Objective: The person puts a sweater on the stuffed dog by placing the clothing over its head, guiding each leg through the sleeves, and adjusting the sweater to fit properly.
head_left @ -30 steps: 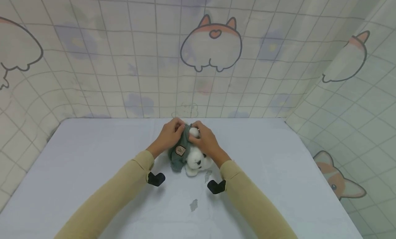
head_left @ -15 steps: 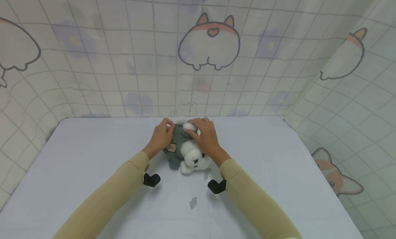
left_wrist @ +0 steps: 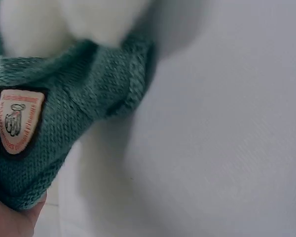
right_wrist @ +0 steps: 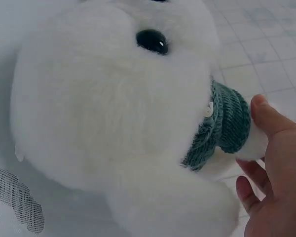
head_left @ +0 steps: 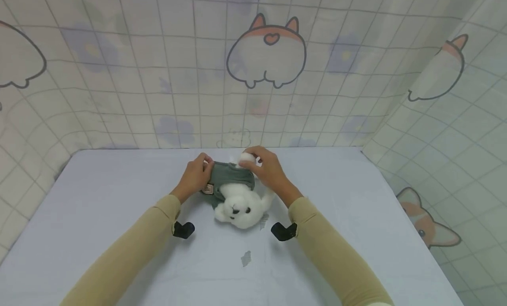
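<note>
A white plush toy [head_left: 240, 209] lies on the table with its head toward me, partly dressed in a green knit sweater [head_left: 233, 174]. My left hand [head_left: 196, 174] pinches the sweater's far left edge, near a patch [head_left: 207, 189] with printed lettering. In the left wrist view, the fingers [left_wrist: 10, 219] grip the knit [left_wrist: 89, 94] below that patch. A white paw [head_left: 247, 157] is held between the thumb and fingers of my right hand [head_left: 269, 167]. Close up in the right wrist view, the toy's dark eye [right_wrist: 152, 41] and a sweater cuff [right_wrist: 232, 118] near the right hand's thumb show.
The white-covered table [head_left: 336, 218] extends around the toy on both sides. Behind it hangs a checked curtain [head_left: 138, 77] with cartoon corgis. Two small grey marks, one a patch [head_left: 246, 258], show on the table cover. Black wrist mounts [head_left: 283, 231] sit under both sleeves.
My left hand has moved left, drawing the sweater out with it. The toy's head has turned and slid left, its face now showing more. My right hand has shifted slightly right.
</note>
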Motion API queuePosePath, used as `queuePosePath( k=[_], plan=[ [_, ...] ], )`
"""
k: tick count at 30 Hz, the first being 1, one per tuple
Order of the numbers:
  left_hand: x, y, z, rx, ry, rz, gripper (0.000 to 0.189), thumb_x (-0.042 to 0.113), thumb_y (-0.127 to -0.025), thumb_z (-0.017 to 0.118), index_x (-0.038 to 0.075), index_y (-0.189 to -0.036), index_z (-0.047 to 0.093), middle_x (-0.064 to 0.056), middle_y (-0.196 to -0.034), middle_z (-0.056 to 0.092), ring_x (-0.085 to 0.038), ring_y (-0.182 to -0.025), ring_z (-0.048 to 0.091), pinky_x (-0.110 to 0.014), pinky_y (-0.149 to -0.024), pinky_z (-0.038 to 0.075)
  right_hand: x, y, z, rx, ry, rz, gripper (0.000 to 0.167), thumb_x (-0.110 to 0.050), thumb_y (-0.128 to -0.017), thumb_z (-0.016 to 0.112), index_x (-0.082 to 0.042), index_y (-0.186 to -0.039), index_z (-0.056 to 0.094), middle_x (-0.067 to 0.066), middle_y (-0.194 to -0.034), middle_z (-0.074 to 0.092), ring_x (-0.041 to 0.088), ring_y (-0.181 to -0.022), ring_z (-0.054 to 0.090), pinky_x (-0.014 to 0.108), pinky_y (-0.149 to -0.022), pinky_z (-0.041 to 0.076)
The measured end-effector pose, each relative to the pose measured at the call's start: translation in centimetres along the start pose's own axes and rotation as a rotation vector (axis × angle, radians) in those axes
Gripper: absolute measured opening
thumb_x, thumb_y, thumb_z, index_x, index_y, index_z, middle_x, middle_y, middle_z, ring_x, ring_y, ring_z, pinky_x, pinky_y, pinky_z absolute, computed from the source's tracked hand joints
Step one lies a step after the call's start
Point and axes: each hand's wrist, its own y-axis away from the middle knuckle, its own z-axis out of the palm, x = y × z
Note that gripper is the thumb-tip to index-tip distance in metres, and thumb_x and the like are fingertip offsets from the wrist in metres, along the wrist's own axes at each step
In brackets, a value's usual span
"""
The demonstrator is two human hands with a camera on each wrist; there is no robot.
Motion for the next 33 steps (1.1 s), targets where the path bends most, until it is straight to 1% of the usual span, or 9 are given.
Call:
queuePosePath(
  k=[4, 6, 11, 15, 20, 23, 27, 30, 33],
  plan=[
    [1.0, -0.3, -0.4, 0.069, -0.017, 0.037, 0.021, 0.023, -0.101, 0.05, 0.004, -0.104, 0.06, -0.004, -0.064, 0.051, -0.016, -0.054, 0.044, -0.028, -0.054, 0.038, -0.4, -0.1, 0.1, -0.062, -0.032, 0.014, 0.041, -0.03, -0.089, 0.07, -0.014, -0.125, 0.059, 0.004, -0.118, 0.065, 0.019, -0.101, 0.06, 0.035, -0.083, 0.052],
    [1.6, -0.6, -0.6, 0.096, -0.018, 0.054, 0.021, 0.024, -0.1, 0.052, 0.005, -0.103, 0.061, -0.004, -0.066, 0.053, -0.016, -0.056, 0.045, -0.028, -0.055, 0.039, -0.8, 0.0, 0.1, -0.092, -0.043, 0.037, 0.047, -0.031, -0.086, 0.073, -0.014, -0.128, 0.057, 0.004, -0.122, 0.064, 0.02, -0.103, 0.061, 0.039, -0.084, 0.053],
    [2.7, -1.0, -1.1, 0.105, 0.021, 0.084, 0.017, 0.021, -0.099, 0.053, 0.006, -0.102, 0.061, -0.008, -0.08, 0.063, -0.02, -0.068, 0.053, -0.03, -0.064, 0.041, -1.1, 0.4, 0.3, -0.144, -0.019, 0.097, 0.054, -0.034, -0.083, 0.076, -0.014, -0.129, 0.055, 0.005, -0.118, 0.065, 0.022, -0.103, 0.063, 0.042, -0.086, 0.053],
    [2.8, -1.1, -1.1, 0.05, 0.058, 0.073, 0.016, 0.019, -0.099, 0.053, 0.007, -0.107, 0.059, -0.011, -0.096, 0.067, -0.025, -0.086, 0.058, -0.036, -0.075, 0.046, -1.0, 0.6, 0.5, -0.136, -0.003, 0.11, 0.04, -0.031, -0.086, 0.073, -0.012, -0.118, 0.06, 0.005, -0.107, 0.068, 0.019, -0.098, 0.065, 0.036, -0.083, 0.054],
    [1.8, -0.8, -0.8, -0.081, 0.066, 0.008, 0.025, 0.025, -0.102, 0.047, 0.007, -0.116, 0.059, -0.014, -0.112, 0.066, -0.03, -0.105, 0.059, -0.045, -0.091, 0.048, -0.8, 0.8, 0.8, -0.1, 0.018, 0.065, 0.013, -0.02, -0.091, 0.068, -0.011, -0.097, 0.062, 0.004, -0.099, 0.069, 0.017, -0.092, 0.066, 0.031, -0.077, 0.054],
    [1.2, -0.5, -0.6, -0.147, 0.055, 0.002, 0.029, 0.03, -0.103, 0.044, 0.009, -0.108, 0.064, -0.011, -0.102, 0.067, -0.027, -0.095, 0.059, -0.042, -0.085, 0.048, -0.5, 1.0, 0.9, -0.043, -0.014, 0.085, 0.005, -0.015, -0.094, 0.061, -0.011, -0.095, 0.057, 0.006, -0.101, 0.067, 0.018, -0.09, 0.066, 0.029, -0.075, 0.055],
    [1.0, -0.2, -0.6, -0.189, 0.04, 0.02, 0.032, 0.033, -0.103, 0.045, 0.012, -0.094, 0.067, -0.004, -0.08, 0.061, -0.02, -0.075, 0.051, -0.032, -0.07, 0.042, -0.2, 1.4, 1.0, 0.033, -0.089, 0.165, 0.003, -0.013, -0.095, 0.051, -0.01, -0.093, 0.049, 0.008, -0.104, 0.065, 0.019, -0.084, 0.065, 0.028, -0.068, 0.055],
    [0.8, -0.1, -0.7, -0.194, 0.037, 0.022, 0.033, 0.033, -0.103, 0.044, 0.011, -0.088, 0.065, -0.002, -0.074, 0.055, -0.017, -0.071, 0.047, -0.03, -0.067, 0.039, -0.1, 1.5, 0.9, 0.02, -0.1, 0.189, 0.006, -0.017, -0.096, 0.053, -0.011, -0.096, 0.051, 0.008, -0.104, 0.065, 0.02, -0.086, 0.065, 0.03, -0.069, 0.055],
    [0.6, -0.1, -0.8, -0.19, 0.047, -0.007, 0.037, 0.035, -0.104, 0.041, 0.011, -0.084, 0.06, -0.002, -0.072, 0.05, -0.018, -0.07, 0.046, -0.031, -0.066, 0.038, -0.3, 1.3, 0.8, -0.035, -0.085, 0.173, 0.02, -0.027, -0.095, 0.061, -0.013, -0.108, 0.054, 0.006, -0.111, 0.063, 0.021, -0.094, 0.064, 0.033, -0.08, 0.054]
  ],
)
